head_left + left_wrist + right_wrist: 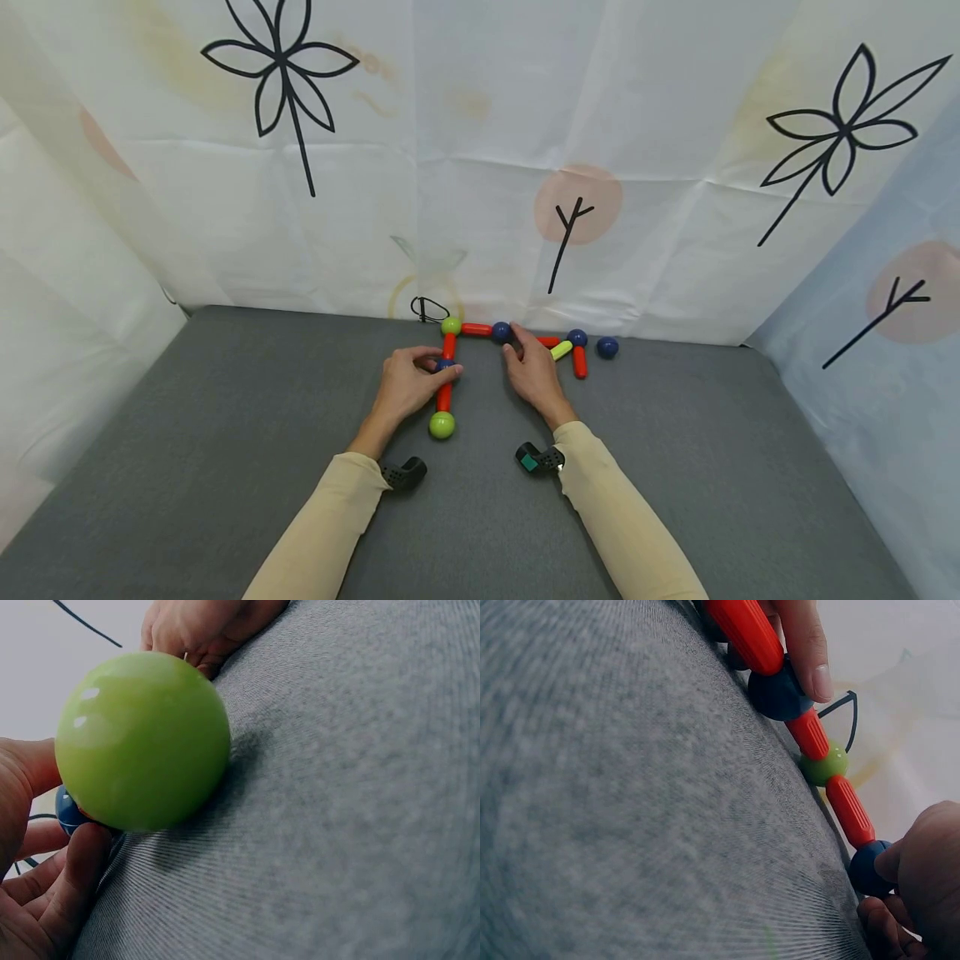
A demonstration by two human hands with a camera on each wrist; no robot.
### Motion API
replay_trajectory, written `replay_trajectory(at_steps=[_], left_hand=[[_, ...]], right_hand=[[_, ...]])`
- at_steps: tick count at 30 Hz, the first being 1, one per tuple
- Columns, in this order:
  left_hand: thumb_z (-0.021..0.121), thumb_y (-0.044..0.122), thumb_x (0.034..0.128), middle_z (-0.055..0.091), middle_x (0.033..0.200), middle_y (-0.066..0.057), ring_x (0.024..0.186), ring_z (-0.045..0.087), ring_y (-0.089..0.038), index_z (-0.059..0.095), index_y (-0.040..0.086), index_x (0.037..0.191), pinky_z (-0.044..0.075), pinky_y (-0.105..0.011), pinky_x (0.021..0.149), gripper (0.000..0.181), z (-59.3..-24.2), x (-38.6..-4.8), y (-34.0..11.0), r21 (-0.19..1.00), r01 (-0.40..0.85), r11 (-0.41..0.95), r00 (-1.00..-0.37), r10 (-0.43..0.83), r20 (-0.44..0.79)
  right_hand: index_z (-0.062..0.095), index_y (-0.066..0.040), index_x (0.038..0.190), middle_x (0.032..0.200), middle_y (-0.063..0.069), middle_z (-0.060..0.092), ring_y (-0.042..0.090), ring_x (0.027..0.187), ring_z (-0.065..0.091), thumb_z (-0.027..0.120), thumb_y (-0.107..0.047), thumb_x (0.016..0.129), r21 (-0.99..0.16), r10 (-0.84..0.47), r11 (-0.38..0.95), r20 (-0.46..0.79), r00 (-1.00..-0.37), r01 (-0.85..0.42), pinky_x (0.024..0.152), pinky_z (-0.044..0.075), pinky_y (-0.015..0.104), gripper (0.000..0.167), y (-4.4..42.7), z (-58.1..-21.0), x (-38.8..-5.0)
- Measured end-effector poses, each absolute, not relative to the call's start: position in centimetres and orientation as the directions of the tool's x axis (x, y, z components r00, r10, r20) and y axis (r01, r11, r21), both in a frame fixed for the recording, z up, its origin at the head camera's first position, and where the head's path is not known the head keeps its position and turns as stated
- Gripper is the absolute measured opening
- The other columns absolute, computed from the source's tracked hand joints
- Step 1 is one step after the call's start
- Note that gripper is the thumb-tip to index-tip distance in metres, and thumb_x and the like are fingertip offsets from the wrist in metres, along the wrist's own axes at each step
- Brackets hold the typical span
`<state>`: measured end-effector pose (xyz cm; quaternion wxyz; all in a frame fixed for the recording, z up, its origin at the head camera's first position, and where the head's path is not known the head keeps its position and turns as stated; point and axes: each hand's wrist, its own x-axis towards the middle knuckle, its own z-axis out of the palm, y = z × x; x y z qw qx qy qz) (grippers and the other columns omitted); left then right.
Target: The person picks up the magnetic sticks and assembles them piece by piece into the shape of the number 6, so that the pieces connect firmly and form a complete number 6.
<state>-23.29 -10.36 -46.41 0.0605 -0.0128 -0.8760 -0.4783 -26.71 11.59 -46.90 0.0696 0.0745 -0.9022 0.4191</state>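
Observation:
My left hand (405, 385) pinches a blue ball (445, 365) between thumb and fingers. Red rods run from that ball to a green ball (442, 425) nearer me and a farther green ball (451, 326). From the farther one, a red rod (477, 330) leads right to another blue ball (502, 332). Thumb and index finger of my right hand (534, 371) are at this ball; in the right wrist view a finger (808, 652) lies against it. Beyond the hand, a blue ball (577, 337) joins red rods and a yellow-green rod (561, 350), partly covered by the hand.
A loose blue ball (607, 347) lies at the right end of the row. The pieces rest on a grey table (225, 467), close to its back edge. White printed cloth (480, 100) stands behind and at both sides. Each wrist wears a dark band (405, 475).

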Motion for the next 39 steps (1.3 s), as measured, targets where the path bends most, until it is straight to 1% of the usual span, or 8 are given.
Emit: replay_trajectory(at_steps=[7, 13, 16, 18, 20, 23, 24, 39], left_hand=[[0.086, 0.038, 0.0819, 0.072, 0.092, -0.009, 0.078, 0.065, -0.021, 0.075, 0.007, 0.118, 0.053, -0.036, 0.069, 0.049, -46.38, -23.31, -10.44, 0.839, 0.077, 0.539, -0.993, -0.037, 0.115], [0.086, 0.038, 0.0822, 0.071, 0.094, -0.008, 0.077, 0.064, -0.02, 0.074, 0.007, 0.121, 0.053, -0.036, 0.071, 0.051, -46.47, -23.27, -10.52, 0.846, 0.073, 0.528, -0.994, -0.036, 0.108], [0.086, 0.039, 0.0824, 0.071, 0.094, -0.007, 0.077, 0.065, -0.019, 0.074, 0.007, 0.122, 0.054, -0.037, 0.073, 0.052, -46.69, -23.28, -10.65, 0.85, 0.087, 0.519, -0.992, -0.029, 0.12], [0.086, 0.039, 0.0824, 0.07, 0.094, -0.007, 0.077, 0.065, -0.019, 0.073, 0.007, 0.122, 0.054, -0.037, 0.073, 0.052, -46.84, -23.29, -10.73, 0.852, 0.097, 0.515, -0.992, -0.025, 0.127], [0.086, 0.039, 0.0824, 0.07, 0.094, -0.007, 0.077, 0.065, -0.019, 0.073, 0.007, 0.122, 0.054, -0.037, 0.073, 0.052, -46.94, -23.32, -10.8, 0.851, 0.105, 0.514, -0.991, -0.02, 0.135], [0.086, 0.039, 0.0828, 0.07, 0.094, -0.006, 0.077, 0.064, -0.018, 0.073, 0.007, 0.121, 0.054, -0.035, 0.072, 0.051, -46.95, -23.37, -10.85, 0.853, 0.11, 0.511, -0.99, -0.015, 0.137], [0.086, 0.039, 0.0831, 0.07, 0.094, -0.006, 0.076, 0.064, -0.018, 0.073, 0.007, 0.121, 0.054, -0.035, 0.072, 0.051, -46.92, -23.38, -10.86, 0.853, 0.111, 0.51, -0.99, -0.014, 0.137], [0.084, 0.037, 0.0855, 0.069, 0.097, -0.006, 0.083, 0.067, -0.019, 0.073, 0.007, 0.122, 0.055, -0.034, 0.074, 0.048, -46.72, -23.31, -10.91, 0.859, 0.106, 0.5, -0.992, -0.002, 0.124]], right_hand=[[0.04, 0.0, 0.154, 0.092, 0.011, 0.055, 0.023, 0.079, 0.052, 0.057, -0.014, 0.104, -0.712, -0.137, 0.67, 0.16, -0.978, -0.21, 0.069, 0.041, 0.034, 0.055, 11.46, -46.47, -26.72], [0.039, -0.004, 0.156, 0.099, 0.012, 0.057, 0.023, 0.081, 0.054, 0.057, -0.016, 0.104, -0.743, -0.101, 0.647, 0.136, -0.985, -0.169, 0.07, 0.043, 0.033, 0.056, 11.48, -46.43, -26.53], [0.041, -0.003, 0.155, 0.099, 0.012, 0.057, 0.022, 0.078, 0.054, 0.06, -0.015, 0.103, -0.762, -0.086, 0.623, 0.159, -0.984, -0.177, 0.069, 0.043, 0.032, 0.056, 11.52, -46.49, -26.4], [0.043, -0.003, 0.153, 0.106, 0.013, 0.06, 0.021, 0.078, 0.054, 0.061, -0.014, 0.102, -0.773, -0.079, 0.604, 0.182, -0.98, -0.192, 0.068, 0.043, 0.031, 0.056, 11.56, -46.55, -26.35], [0.044, -0.001, 0.152, 0.118, 0.015, 0.063, 0.021, 0.078, 0.055, 0.062, -0.012, 0.101, -0.784, -0.07, 0.585, 0.209, -0.975, -0.21, 0.069, 0.044, 0.031, 0.055, 11.6, -46.56, -26.28], [0.046, 0.0, 0.151, 0.135, 0.015, 0.06, 0.022, 0.08, 0.057, 0.064, -0.01, 0.099, -0.793, -0.064, 0.564, 0.237, -0.969, -0.231, 0.07, 0.046, 0.031, 0.055, 11.66, -46.51, -26.2], [0.046, 0.001, 0.15, 0.137, 0.016, 0.059, 0.022, 0.08, 0.057, 0.064, -0.009, 0.099, -0.794, -0.064, 0.56, 0.245, -0.967, -0.238, 0.071, 0.047, 0.031, 0.055, 11.69, -46.48, -26.17], [0.054, -0.002, 0.145, 0.133, 0.014, 0.063, 0.022, 0.075, 0.062, 0.066, -0.004, 0.094, -0.812, -0.01, 0.524, 0.296, -0.955, -0.257, 0.065, 0.048, 0.027, 0.052, 12.42, -45.87, -26.17]])
